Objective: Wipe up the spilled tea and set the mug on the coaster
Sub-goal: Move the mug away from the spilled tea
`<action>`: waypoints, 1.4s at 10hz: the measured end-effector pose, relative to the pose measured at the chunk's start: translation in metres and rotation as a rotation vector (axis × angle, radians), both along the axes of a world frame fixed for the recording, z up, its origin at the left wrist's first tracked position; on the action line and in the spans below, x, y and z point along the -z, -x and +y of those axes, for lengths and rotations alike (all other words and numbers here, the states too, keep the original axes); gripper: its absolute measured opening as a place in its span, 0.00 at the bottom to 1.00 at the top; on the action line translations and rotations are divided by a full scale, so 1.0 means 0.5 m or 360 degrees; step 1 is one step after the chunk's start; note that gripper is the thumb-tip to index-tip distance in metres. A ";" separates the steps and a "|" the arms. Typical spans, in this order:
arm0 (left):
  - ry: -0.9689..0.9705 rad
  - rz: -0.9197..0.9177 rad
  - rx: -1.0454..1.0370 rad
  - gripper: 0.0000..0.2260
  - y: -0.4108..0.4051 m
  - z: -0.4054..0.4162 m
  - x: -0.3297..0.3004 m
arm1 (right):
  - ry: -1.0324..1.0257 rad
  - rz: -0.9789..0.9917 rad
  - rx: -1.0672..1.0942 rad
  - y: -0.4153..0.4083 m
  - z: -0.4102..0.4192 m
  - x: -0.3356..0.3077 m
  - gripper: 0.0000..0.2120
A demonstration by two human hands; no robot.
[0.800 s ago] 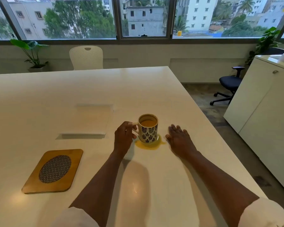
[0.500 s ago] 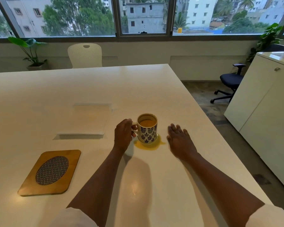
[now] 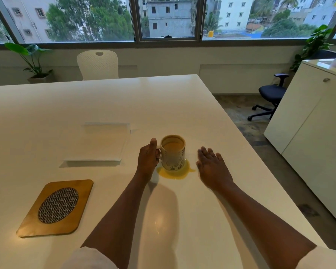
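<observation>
A white mug (image 3: 173, 154) with a dark leaf pattern, full of tea, stands in a yellow puddle of spilled tea (image 3: 173, 174) on the white table (image 3: 163, 98). My left hand (image 3: 148, 158) is closed around the mug's handle on its left side. Flat on the table to the right of the puddle lies my right hand (image 3: 211, 166), fingers apart and holding nothing. A wooden coaster (image 3: 55, 208) with a dark woven oval lies at the near left. A folded white cloth or paper towel (image 3: 97, 141) rests left of the mug, further back.
The table's right edge runs close to my right arm, with floor beyond. A white cabinet (image 3: 314, 136) stands at the right, a black office chair (image 3: 270, 96) behind it, and a white chair (image 3: 97, 65) at the table's far side.
The mug looks tipped or lifted slightly, its top leaning toward me. My left thumb now rises beside the rim. The right hand stays flat.
</observation>
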State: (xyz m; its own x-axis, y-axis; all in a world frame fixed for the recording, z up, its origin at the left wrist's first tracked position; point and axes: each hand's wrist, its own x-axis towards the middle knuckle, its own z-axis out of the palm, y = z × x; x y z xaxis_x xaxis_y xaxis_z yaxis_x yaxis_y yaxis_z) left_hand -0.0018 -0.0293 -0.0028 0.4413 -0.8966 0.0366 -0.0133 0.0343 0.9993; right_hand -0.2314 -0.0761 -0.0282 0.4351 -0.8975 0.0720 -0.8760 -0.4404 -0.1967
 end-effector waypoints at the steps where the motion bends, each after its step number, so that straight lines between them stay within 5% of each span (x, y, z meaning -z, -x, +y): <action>1: -0.0040 0.0060 -0.0012 0.23 -0.002 -0.006 0.005 | 0.0005 0.0007 0.0009 -0.001 0.001 0.000 0.26; 14: -0.0004 -0.0074 -0.0030 0.24 -0.007 -0.117 -0.053 | 0.0044 -0.0039 0.0048 -0.005 0.001 0.004 0.26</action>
State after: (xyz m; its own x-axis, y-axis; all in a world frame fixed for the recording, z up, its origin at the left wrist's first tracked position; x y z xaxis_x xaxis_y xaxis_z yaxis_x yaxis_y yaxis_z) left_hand 0.0016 -0.0877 0.0237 0.4558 -0.8884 0.0554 -0.0602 0.0313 0.9977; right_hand -0.2286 -0.0757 -0.0303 0.4055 -0.9078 0.1072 -0.8840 -0.4192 -0.2068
